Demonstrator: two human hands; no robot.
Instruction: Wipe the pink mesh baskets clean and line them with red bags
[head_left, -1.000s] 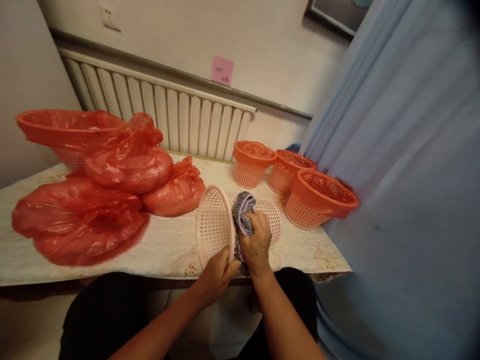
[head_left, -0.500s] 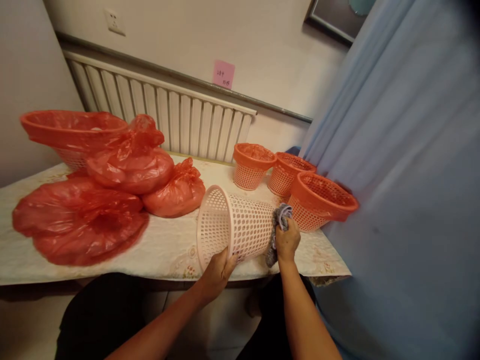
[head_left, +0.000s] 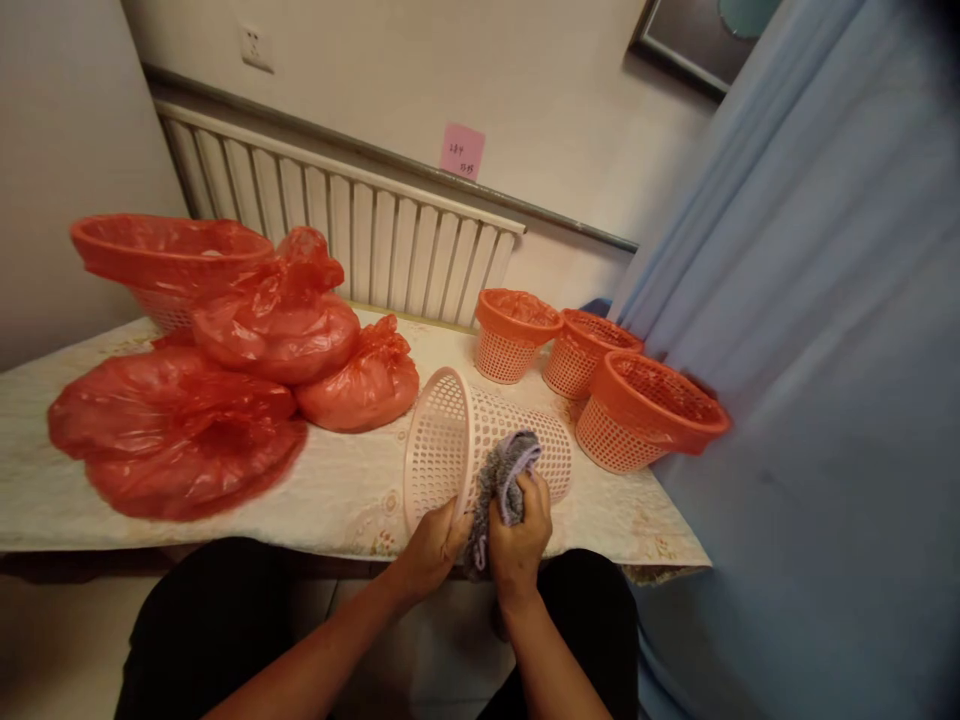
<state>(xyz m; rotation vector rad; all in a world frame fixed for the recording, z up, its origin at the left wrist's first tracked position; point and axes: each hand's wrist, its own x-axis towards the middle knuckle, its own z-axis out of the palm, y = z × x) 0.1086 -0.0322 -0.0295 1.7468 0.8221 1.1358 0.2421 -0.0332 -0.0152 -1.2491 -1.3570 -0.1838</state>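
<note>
Fuzzy cloth (head_left: pixel 501 478) slid rimward, right hand (head_left: pixel 521 528) clutching it, left hand (head_left: pixel 432 545) clasping perforated basket (head_left: pixel 486 422).

A: ok what's where on that table (head_left: pixel 341 485)?

B: Bags (head_left: pixel 277 335) bunched left, rear basket (head_left: pixel 161 258) behind them. Three baskets (head_left: pixel 611 440) right, next to the curtain (head_left: pixel 787 350). Radiator (head_left: pixel 386 240) behind the table.

A: and the middle?

B: Tipped basket (head_left: pixel 491 415), mouth facing left. Left hand (head_left: pixel 435 540) at its rim, right hand (head_left: pixel 521 525) on its near side with the cloth (head_left: pixel 496 480).

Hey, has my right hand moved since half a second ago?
Yes: your right hand has moved left against the radiator, closer to your left hand.
</note>
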